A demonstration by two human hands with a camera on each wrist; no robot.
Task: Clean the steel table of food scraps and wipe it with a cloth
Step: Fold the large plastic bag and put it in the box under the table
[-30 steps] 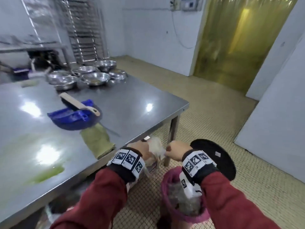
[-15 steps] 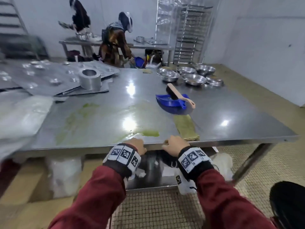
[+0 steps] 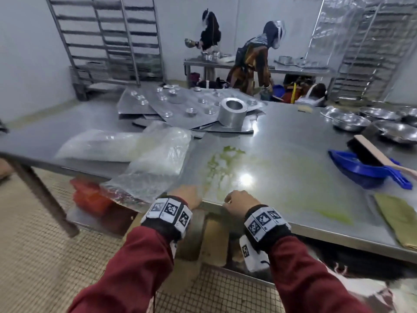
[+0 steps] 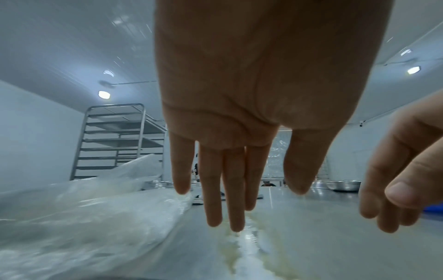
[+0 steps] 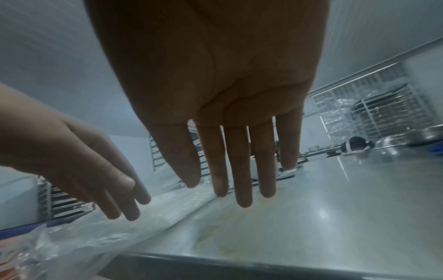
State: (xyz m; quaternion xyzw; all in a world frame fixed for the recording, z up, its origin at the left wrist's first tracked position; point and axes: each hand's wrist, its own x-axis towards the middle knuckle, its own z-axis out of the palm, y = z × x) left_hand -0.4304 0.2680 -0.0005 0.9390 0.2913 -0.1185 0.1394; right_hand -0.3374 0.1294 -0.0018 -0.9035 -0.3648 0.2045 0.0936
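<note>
The steel table (image 3: 293,136) carries a green smear (image 3: 222,163) near its front edge, seen pale in the left wrist view as a smear (image 4: 239,252). My left hand (image 3: 187,196) and right hand (image 3: 239,201) hover side by side at that edge, both empty. The left hand's fingers (image 4: 225,189) are straight and reach over the smear. The right hand's fingers (image 5: 242,166) are straight too, above the table (image 5: 335,199). An olive cloth (image 3: 397,218) lies folded at the right front. A blue dustpan (image 3: 365,170) with a wooden-backed brush (image 3: 374,152) lies beyond it.
Clear plastic bags (image 3: 144,159) lie left of my hands and hang over the edge. Metal sheets with a steel ring (image 3: 232,111) are stacked at the back, steel bowls (image 3: 370,120) at the right. Two people work at a far table (image 3: 248,66). Tray racks stand along the walls.
My view swung left from the table's corner and a bin to its front edge. Both hands rose from below the edge to table height and their fingers straightened.
</note>
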